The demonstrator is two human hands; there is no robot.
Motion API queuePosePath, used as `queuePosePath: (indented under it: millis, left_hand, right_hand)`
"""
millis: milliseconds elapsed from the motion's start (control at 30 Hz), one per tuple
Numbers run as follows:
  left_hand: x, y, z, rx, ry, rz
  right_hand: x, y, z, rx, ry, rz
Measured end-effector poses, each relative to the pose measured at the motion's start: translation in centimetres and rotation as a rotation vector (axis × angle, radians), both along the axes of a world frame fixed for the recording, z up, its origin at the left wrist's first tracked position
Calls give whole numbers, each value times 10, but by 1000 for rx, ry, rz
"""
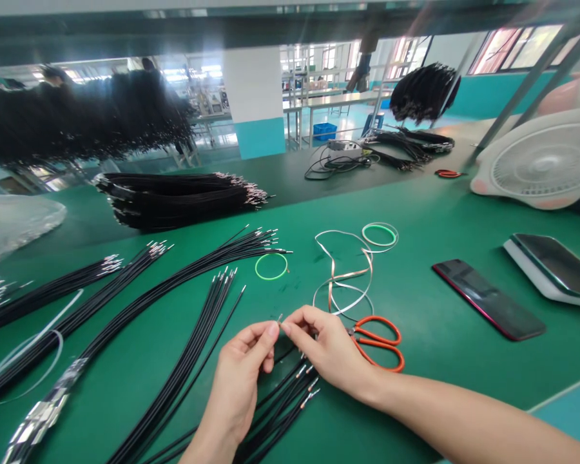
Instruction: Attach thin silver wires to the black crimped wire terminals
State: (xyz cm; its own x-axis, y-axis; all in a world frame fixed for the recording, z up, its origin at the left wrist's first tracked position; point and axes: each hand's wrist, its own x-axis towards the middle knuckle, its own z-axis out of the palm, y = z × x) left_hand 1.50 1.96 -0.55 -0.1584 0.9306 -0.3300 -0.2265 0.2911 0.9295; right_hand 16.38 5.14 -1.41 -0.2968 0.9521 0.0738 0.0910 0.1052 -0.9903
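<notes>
Near the front middle of the green table, my left hand point(246, 370) pinches the end of a thin piece, likely a cable tip, between thumb and forefinger. My right hand point(325, 341) meets it there, its thumb and fingertips closed round the same small tip point(280, 318). Under and between the hands lie black cables point(275, 412) with bare metal ends. Scissors with orange handles point(377, 343) lie beside my right wrist, their blades partly hidden by the hand. A loose copper and white strip point(336, 277) curls behind my right hand.
Bundles of black cables point(174, 283) cover the left side. A thick black bundle point(174, 200) lies farther back. A green ring point(271, 266) sits mid-table. At the right are a phone point(488, 299), another device point(555, 267) and a white fan point(546, 161). A shelf edge spans the top.
</notes>
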Motion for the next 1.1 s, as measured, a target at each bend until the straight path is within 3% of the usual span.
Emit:
queuePosePath:
  millis: [167, 367, 433, 500, 600, 700, 767, 900, 1100]
  left_hand:
    - [-6, -2, 9, 27, 190, -67]
    - [-2, -3, 3, 107, 294, -17]
    - [0, -3, 1, 156, 333, -15]
    - [2, -5, 2, 239, 383, -2]
    - [2, -9, 4, 370, 490, 9]
    - [0, -13, 8, 504, 646, -26]
    - [-2, -15, 9, 603, 736, -75]
    - [-7, -16, 9, 746, 819, -221]
    - [-11, -15, 7, 871, 869, -346]
  right_hand:
    - [9, 2, 1, 262, -152, -27]
    - [20, 0, 7, 815, -462, -55]
    - [21, -2, 11, 875, -521, -65]
    - [21, -3, 15, 787, -484, -134]
    - [24, -4, 21, 422, -239, -142]
    - [26, -4, 25, -55, -24, 103]
    - [27, -3, 26, -264, 57, 255]
    - [27, 1, 26, -427, 148, 323]
    - [31, 8, 25, -485, 96, 313]
